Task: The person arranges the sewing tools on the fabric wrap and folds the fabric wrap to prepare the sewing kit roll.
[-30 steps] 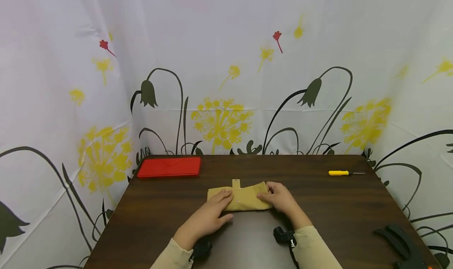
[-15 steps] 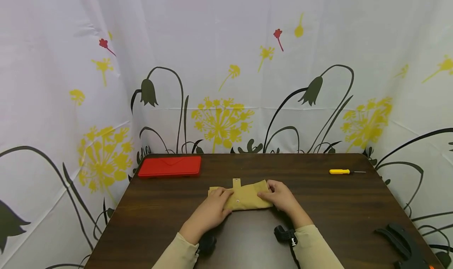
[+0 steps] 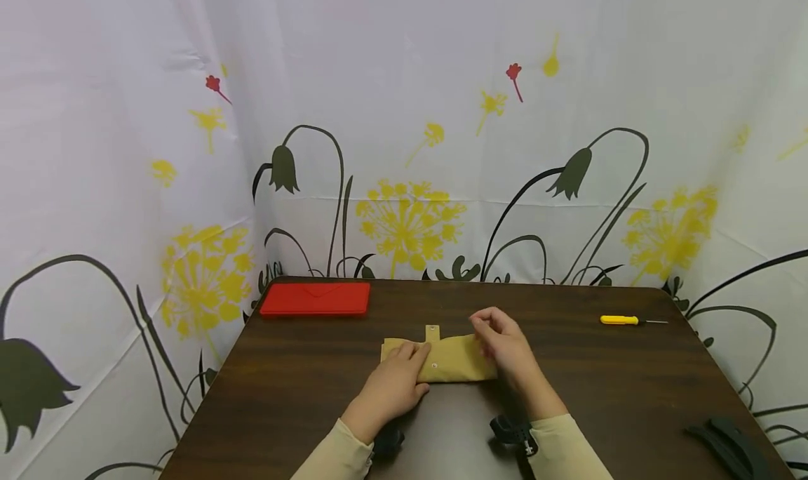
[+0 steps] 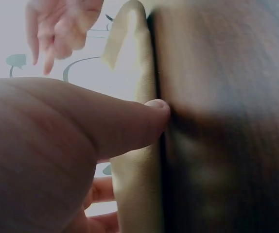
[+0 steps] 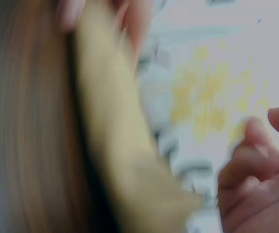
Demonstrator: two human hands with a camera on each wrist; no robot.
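Observation:
A mustard-yellow fabric pouch [image 3: 457,359] lies on the table with its snap tab [image 3: 432,332] sticking up from the far edge. Below the tab, a metal snap stud shows on the pouch's face. My left hand [image 3: 393,385] rests across the left part of the pouch, fingers extended over the top. In the left wrist view the left thumb [image 4: 139,124] touches the near edge, close to the tabletop. My right hand [image 3: 510,347] is raised just above the pouch's right end, fingers loosely bent with nothing between them. The right wrist view shows it apart from the fabric.
A flat red case [image 3: 314,300] lies at the back left of the dark wooden table [image 3: 303,368]. To the back right is a yellow-handled screwdriver [image 3: 621,320]. A black curved tool [image 3: 729,448] sits at the front right. A flower-print curtain hangs behind.
My right hand has let go of the pouch's right end and lifted off it. The left hand has shifted rightward over the pouch, its thumb drawn in to the near edge.

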